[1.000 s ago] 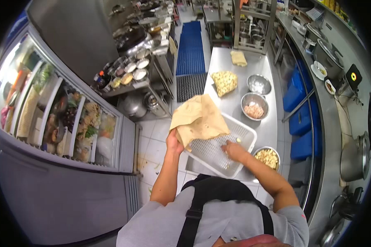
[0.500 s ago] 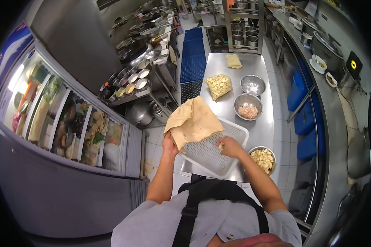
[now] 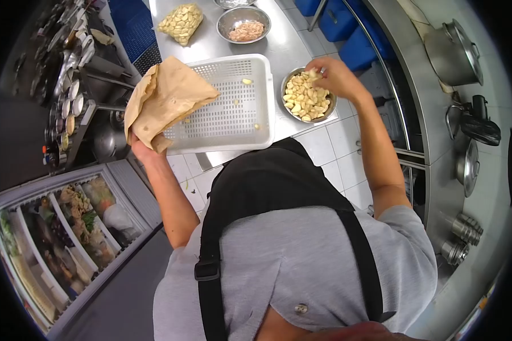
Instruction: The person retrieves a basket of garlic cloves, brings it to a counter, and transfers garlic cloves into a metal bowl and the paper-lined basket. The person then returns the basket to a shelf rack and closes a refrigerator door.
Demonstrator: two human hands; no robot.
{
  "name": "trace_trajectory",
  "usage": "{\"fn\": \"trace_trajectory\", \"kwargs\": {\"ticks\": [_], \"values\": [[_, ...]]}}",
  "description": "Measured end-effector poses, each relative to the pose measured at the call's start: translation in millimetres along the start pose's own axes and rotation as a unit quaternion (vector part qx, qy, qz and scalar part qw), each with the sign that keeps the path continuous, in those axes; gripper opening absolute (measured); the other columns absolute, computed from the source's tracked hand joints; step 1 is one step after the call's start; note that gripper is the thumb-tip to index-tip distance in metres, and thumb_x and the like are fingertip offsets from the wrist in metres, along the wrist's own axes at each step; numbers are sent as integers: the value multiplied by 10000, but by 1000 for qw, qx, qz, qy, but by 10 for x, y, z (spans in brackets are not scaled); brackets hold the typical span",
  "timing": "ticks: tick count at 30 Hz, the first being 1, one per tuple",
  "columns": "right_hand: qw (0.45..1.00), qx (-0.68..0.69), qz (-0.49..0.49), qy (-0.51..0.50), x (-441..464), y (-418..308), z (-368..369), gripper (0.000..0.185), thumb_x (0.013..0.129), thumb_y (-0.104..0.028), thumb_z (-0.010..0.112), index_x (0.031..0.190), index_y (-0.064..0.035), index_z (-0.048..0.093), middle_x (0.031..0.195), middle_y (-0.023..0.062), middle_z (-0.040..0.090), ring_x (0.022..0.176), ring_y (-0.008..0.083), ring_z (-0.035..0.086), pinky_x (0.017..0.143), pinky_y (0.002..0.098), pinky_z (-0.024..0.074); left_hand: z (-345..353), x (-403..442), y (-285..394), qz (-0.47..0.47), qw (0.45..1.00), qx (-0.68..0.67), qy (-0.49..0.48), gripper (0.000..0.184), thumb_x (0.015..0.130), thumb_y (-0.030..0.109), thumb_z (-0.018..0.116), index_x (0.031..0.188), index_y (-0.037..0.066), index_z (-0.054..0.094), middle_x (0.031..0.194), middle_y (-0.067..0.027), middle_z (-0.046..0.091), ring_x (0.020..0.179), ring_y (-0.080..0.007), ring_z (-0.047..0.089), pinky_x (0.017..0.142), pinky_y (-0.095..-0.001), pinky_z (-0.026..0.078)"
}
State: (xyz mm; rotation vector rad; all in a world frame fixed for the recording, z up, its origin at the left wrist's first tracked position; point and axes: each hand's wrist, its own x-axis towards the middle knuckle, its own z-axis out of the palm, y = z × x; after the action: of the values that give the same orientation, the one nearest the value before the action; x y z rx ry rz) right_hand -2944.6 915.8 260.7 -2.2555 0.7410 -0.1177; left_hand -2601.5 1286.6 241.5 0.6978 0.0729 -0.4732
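My left hand (image 3: 146,150) grips the lower left corner of a folded sheet of brown paper (image 3: 173,94), perhaps a flattened bag. The paper is held tilted over the left part of a white perforated plastic basket (image 3: 269,85). A few pale cloves (image 3: 247,81) lie scattered in the basket. On the right, a metal bowl (image 3: 285,103) is filled with pale yellow pieces that look like peeled garlic cloves (image 3: 307,98). Over the bowl's upper rim is my right hand (image 3: 333,77), its fingers curled around some of these cloves.
Farther up the steel table (image 3: 210,50) are a clear bag of similar cloves (image 3: 181,24) and a metal bowl of pinkish minced meat (image 3: 246,32). A glass-fronted fridge (image 3: 68,227) stands at left. Along the right runs a steel counter (image 3: 407,62) with a lidded pot (image 3: 452,54).
My right hand has moved from inside the basket to above the bowl of cloves. My left hand still holds the brown paper. The view has tipped down and turned.
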Motion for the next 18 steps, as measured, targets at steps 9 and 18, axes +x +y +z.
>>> {"fn": "trace_trajectory", "kwargs": {"ticks": [9, 18], "values": [[989, -131, -54, -31, -120, 7, 355, 492, 734, 34, 718, 1202, -116, 744, 1289, 166, 641, 1142, 356, 631, 1000, 432, 495, -524, 500, 224, -77, 960, -127, -239, 422, 1059, 216, 374, 1380, -2, 543, 1397, -191, 584, 1259, -357, 595, 1040, -496, 542], [992, -79, -33, 94, -477, -204, 434, 509, 797, -198, 807, 1295, -180, 703, 1458, 160, 548, 1351, 371, 482, 1124, 458, 419, -520, 328, 245, -22, 997, -35, -62, 416, 1062, 242, 403, 1374, 4, 541, 1389, -190, 594, 1248, -348, 608, 1039, -493, 540]]}}
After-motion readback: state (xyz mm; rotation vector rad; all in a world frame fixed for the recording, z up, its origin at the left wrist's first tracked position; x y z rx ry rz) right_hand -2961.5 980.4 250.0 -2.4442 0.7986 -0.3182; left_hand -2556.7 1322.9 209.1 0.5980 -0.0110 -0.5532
